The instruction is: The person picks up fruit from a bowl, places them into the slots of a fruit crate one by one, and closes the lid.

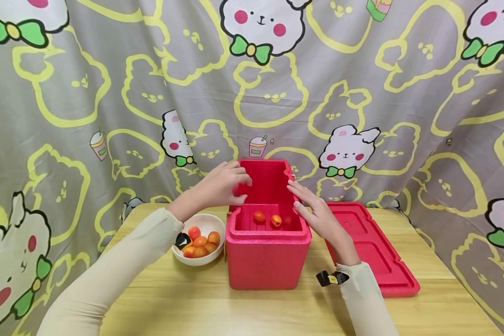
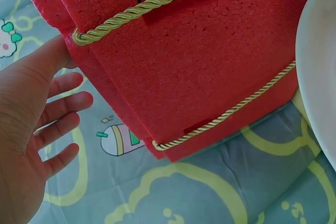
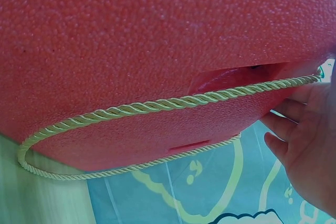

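A red foam box [image 1: 269, 263] stands without its lid, and orange-red fruits [image 1: 276, 220] lie on its floor. My left hand [image 1: 222, 184] is at the box's left rim, thumb and fingers apart, with nothing between them. In the left wrist view its thumb [image 2: 50, 56] reaches the rim and the other fingers spread beside the wall. On the opposite side, my right hand [image 1: 317, 212] lies along the right rim with its fingers fairly straight. Gold twisted rope [image 3: 173, 102] runs along the box's outer wall.
Left of the box, under my left forearm, is a white bowl [image 1: 197, 262] with several orange-red fruits [image 1: 199, 241]. A red lid [image 1: 375, 245] lies on the wooden table [image 1: 201, 298] at the right. A patterned curtain [image 1: 218, 107] hangs behind.
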Tool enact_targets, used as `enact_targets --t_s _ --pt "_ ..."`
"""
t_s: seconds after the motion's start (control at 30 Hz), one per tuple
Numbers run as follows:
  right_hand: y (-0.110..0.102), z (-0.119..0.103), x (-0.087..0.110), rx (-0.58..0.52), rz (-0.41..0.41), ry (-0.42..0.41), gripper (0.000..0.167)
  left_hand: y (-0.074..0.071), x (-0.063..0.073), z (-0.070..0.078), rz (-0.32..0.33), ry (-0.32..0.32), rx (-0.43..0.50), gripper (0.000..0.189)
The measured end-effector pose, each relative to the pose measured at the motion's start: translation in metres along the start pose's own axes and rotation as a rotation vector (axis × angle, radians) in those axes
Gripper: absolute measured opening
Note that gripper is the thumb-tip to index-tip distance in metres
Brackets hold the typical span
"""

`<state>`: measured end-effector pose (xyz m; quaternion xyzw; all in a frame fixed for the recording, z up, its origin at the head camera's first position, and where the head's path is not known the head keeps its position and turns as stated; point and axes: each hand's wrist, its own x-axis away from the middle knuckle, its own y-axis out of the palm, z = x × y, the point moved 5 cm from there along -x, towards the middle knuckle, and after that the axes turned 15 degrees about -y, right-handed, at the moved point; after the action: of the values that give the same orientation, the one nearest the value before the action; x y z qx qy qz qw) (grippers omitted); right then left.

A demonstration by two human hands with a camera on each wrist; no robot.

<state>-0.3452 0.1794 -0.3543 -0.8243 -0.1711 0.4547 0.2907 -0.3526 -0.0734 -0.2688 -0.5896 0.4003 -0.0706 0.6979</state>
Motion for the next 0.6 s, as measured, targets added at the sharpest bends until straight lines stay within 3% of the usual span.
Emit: enact_targets --t_s 0.33,0.47,0.6 --pt "-0.001 0.001 0.0 0.009 0.002 0.001 0.055 -0.004 0.006 -0.008 0.043 -0.017 0.043 0.024" --pt "0.0 0.001 0.0 0.007 -0.001 0.002 0.055 -0.005 0.014 -0.018 0.091 -0.017 0.079 0.024" --pt "-0.001 0.0 0.0 0.007 0.001 -0.002 0.055 -0.003 0.024 -0.033 0.12 -0.062 0.114 0.025"
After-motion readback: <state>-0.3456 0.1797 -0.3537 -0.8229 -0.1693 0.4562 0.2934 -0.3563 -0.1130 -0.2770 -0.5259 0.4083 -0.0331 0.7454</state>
